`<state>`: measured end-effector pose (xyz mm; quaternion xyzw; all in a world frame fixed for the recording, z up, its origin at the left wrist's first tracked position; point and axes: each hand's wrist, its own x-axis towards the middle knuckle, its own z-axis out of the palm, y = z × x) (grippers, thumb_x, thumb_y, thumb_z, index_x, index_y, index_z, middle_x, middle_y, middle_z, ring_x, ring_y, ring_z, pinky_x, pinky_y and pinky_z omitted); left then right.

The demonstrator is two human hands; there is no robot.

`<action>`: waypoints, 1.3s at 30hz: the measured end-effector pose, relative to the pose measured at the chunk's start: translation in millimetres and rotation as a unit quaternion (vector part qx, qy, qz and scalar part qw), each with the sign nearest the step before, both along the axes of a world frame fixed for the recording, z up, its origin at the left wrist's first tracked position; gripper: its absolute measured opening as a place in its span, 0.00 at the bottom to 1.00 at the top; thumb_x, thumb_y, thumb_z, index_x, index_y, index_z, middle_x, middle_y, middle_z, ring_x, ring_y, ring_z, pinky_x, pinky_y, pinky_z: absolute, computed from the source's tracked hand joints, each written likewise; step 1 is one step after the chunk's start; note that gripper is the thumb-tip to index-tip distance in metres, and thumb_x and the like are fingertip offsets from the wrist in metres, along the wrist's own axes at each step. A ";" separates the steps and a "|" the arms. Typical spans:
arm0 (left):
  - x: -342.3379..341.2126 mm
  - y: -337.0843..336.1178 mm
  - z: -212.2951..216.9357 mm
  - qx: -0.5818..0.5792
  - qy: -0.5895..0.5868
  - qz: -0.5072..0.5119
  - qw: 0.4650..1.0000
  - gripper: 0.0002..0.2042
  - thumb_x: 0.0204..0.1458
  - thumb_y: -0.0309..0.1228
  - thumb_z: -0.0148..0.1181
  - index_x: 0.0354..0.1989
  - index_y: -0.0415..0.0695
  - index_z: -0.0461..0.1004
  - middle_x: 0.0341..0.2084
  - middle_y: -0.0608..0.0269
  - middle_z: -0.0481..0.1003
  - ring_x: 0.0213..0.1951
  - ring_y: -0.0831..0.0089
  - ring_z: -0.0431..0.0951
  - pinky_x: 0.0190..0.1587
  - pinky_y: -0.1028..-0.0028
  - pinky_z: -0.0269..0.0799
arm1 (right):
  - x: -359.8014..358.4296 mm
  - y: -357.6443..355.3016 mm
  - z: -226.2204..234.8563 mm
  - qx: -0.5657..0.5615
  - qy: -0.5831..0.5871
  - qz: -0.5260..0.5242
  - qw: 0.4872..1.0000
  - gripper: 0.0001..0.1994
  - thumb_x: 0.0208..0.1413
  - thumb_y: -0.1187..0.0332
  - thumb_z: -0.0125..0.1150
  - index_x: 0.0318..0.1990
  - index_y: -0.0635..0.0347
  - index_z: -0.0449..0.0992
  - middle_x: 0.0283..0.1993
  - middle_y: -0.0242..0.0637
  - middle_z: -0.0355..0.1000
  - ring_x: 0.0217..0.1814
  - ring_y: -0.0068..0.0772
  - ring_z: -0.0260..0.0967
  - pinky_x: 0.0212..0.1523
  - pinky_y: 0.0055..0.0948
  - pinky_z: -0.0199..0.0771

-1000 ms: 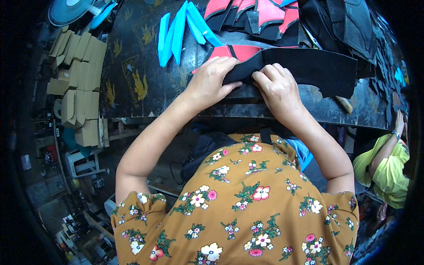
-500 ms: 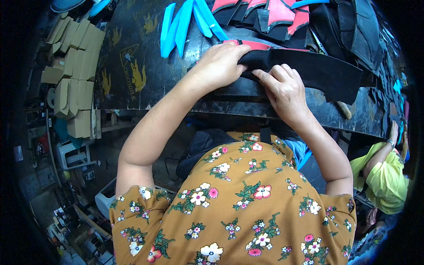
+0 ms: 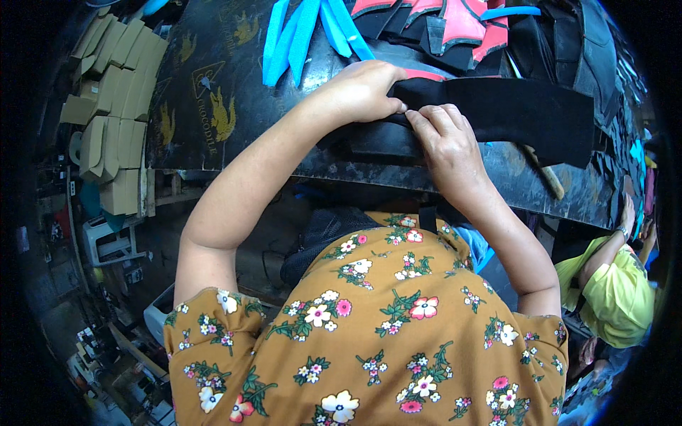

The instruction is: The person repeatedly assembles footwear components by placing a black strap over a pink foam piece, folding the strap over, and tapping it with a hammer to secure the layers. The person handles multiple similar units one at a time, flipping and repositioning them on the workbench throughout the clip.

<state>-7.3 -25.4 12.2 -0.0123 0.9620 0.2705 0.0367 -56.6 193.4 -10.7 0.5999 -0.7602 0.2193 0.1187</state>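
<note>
1. Head view, clock centred on the picture: nearest me is the floral top (image 3: 369, 305) at 6, facing the table (image 3: 249, 142), whose edge runs just beyond it.
2. At 2 I see the right hand (image 3: 447, 145), its fingers drawn narrow and pinching the near edge of the black piece (image 3: 529, 110), apparently to keep that folded edge from slipping.
3. Just past 12, the left hand (image 3: 366, 92) has thumb and fingers closed on the same piece's left end, so I judge it serves as the anchor.
4. The black piece spans from 1 to 2, its long end lying out to the right, probably so the table bears its weight. A wooden-handled tool (image 3: 550, 177) lies near 3, partly hidden by it.
5. Farther, blue strips (image 3: 302, 42) fan out toward 12 and pink-and-black pieces (image 3: 465, 25) overlap at 1, perhaps kept within reach.
6. Off the table, cardboard boxes (image 3: 106, 135) stand near 10; a co-worker's yellow sleeve (image 3: 614, 295) shows past 3.
</note>
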 end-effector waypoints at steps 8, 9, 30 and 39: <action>42.8 14.8 -11.4 0.013 0.176 0.003 0.984 0.17 0.53 0.28 0.70 0.49 0.36 0.76 0.43 0.42 0.79 0.48 0.41 0.78 0.52 0.53 0.75 | -14.2 4.3 -2.1 0.006 -0.023 0.018 1.000 0.15 0.52 0.74 0.61 0.48 0.62 0.81 0.44 0.39 0.72 0.48 0.43 0.70 0.48 0.39 0.73; 43.5 19.6 -13.4 0.021 0.193 0.013 0.981 0.13 0.54 0.27 0.69 0.45 0.37 0.75 0.40 0.43 0.78 0.45 0.40 0.77 0.50 0.52 0.73 | -16.3 5.5 -2.0 0.002 -0.028 0.020 0.999 0.15 0.51 0.74 0.62 0.48 0.62 0.81 0.44 0.39 0.72 0.48 0.43 0.70 0.48 0.40 0.73; 46.5 37.4 -15.6 -0.062 0.248 -0.016 0.967 0.10 0.54 0.22 0.62 0.43 0.42 0.72 0.34 0.51 0.78 0.42 0.50 0.80 0.45 0.54 0.77 | -16.7 10.5 1.4 -0.012 -0.067 0.008 0.998 0.12 0.51 0.79 0.67 0.45 0.64 0.78 0.41 0.43 0.69 0.44 0.49 0.69 0.46 0.44 0.72; 27.1 25.0 -15.3 -0.015 0.169 0.023 0.985 0.18 0.56 0.26 0.67 0.53 0.36 0.72 0.44 0.41 0.76 0.51 0.38 0.76 0.51 0.51 0.74 | -20.3 10.3 2.3 -0.006 -0.083 0.018 0.996 0.14 0.51 0.75 0.64 0.47 0.60 0.81 0.40 0.39 0.69 0.46 0.44 0.69 0.45 0.41 0.72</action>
